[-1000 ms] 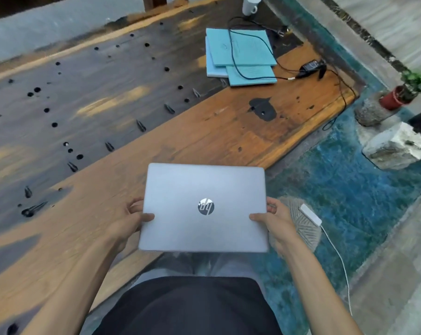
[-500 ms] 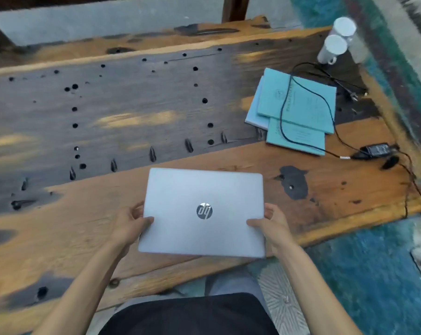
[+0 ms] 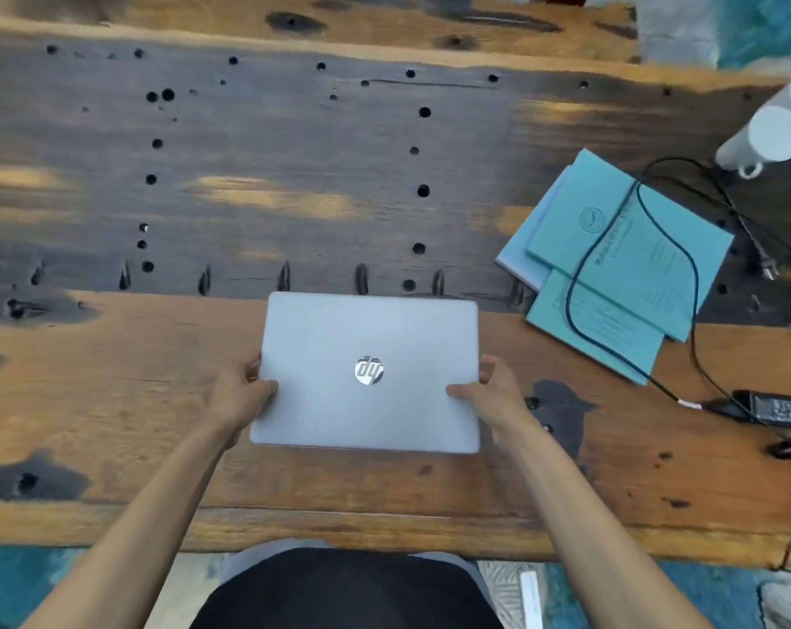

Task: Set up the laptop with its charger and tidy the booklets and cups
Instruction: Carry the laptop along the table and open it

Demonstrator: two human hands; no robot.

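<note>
The laptop (image 3: 366,372) is shut, lid up with its logo showing, and lies squarely in front of the person over the near, lighter plank of the table (image 3: 112,401), about midway along the near edge; its long axis runs side to side, parallel to that edge; whether its underside already rests on the wood or hangs just above it I cannot tell. The left hand (image 3: 239,397) grasps its left short edge and the right hand (image 3: 493,397) its right short edge, thumbs laid on the lid and fingers curled under; each hand is equally close, so neither has the advantage.

Outward to the right lie the booklets (image 3: 611,265), teal, fanned loosely and skewed to the table's edges, toward the far right corner; a black cable (image 3: 570,292) loops across their covers and runs on to the charger brick (image 3: 770,408) near the right edge, level with the laptop. The charger thus lies to the right of the laptop, well apart from it, and the right hand is the nearer one for fetching it; the loop over the booklets would likely drag them if the cable were pulled. Two white cups (image 3: 775,133) stand beyond the booklets at the far right corner, partly cut off by the frame.
</note>
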